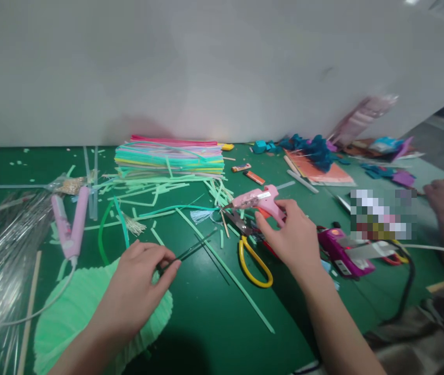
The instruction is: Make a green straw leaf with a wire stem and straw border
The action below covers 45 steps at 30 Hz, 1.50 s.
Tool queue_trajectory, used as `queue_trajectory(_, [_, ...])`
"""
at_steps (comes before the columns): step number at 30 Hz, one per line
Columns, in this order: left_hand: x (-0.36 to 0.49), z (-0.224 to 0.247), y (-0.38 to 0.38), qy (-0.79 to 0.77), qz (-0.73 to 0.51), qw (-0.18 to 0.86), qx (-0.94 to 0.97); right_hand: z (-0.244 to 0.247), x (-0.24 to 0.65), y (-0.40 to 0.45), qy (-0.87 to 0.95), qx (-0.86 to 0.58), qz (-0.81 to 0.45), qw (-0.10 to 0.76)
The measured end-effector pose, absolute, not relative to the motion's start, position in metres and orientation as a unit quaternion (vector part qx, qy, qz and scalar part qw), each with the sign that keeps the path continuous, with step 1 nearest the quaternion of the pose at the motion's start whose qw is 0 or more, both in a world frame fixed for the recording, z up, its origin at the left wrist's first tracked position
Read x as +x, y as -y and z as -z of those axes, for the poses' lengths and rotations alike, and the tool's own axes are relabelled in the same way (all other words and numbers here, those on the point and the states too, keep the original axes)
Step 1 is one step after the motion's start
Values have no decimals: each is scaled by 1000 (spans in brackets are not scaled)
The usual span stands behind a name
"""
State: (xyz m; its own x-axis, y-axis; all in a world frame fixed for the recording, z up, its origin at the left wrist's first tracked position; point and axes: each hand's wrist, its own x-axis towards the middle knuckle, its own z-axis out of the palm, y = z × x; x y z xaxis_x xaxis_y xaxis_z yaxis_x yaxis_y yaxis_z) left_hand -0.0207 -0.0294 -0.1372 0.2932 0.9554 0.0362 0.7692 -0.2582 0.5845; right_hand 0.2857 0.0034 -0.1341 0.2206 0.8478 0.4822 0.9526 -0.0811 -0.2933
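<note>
holding: thin dark stick [196, 248], pinched in left hand [134, 284], seemingly bare; pink glue gun [255, 199], gripped in right hand [295, 238], nozzle [229, 205] near stick's tip; ribbed green piece [71, 307] beneath left hand, apparently formed; strips [169, 160] stacked on bench [210, 317], apparently unused.

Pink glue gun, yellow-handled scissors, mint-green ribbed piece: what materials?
Pink glue gun: likely hard plastic; smooth, rigid-looking moulded shell.
Yellow-handled scissors: grips probably plastic or plastic-coated, evenly yellow; metal at the pivot, grey sheen.
Mint-green ribbed piece: perhaps plush or chenille, matte; soft-looking rows, fibre unclear.
</note>
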Motion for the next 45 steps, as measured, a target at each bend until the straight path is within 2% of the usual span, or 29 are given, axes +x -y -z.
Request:
queue_trajectory(5, [-23, 142, 31, -542, -213, 215, 784, 138, 301, -13, 548, -814, 24, 191])
queue_trajectory(12, [-24, 141, 33, -514, -233, 183, 805, 146, 310, -14, 561, -822, 28, 93])
queue_trajectory(15, [-24, 140, 34, -507, -233, 183, 809, 142, 302, -9, 594, -783, 103, 150])
queue_trajectory(19, [-24, 139, 34, -507, -229, 185, 810, 124, 265, 8, 687, -616, 169, 346])
queue_trajectory(21, [-24, 137, 34, -508, -225, 188, 810, 118, 240, 21, 744, -510, 165, 399])
queue_trajectory(24, [-24, 135, 33, -503, -226, 191, 812, 120, 213, 39, 820, -376, 150, 404])
queue_trajectory(27, [-24, 133, 33, -495, -223, 190, 818, 130, 204, 46, 846, -325, 128, 403])
queue_trajectory(35, [-23, 134, 35, -493, -210, 190, 823, 145, 212, 32, 825, -388, 26, 411])
queue_trajectory(45, [-24, 135, 37, -498, -209, 198, 818, 141, 206, 33, 832, -389, 58, 391])
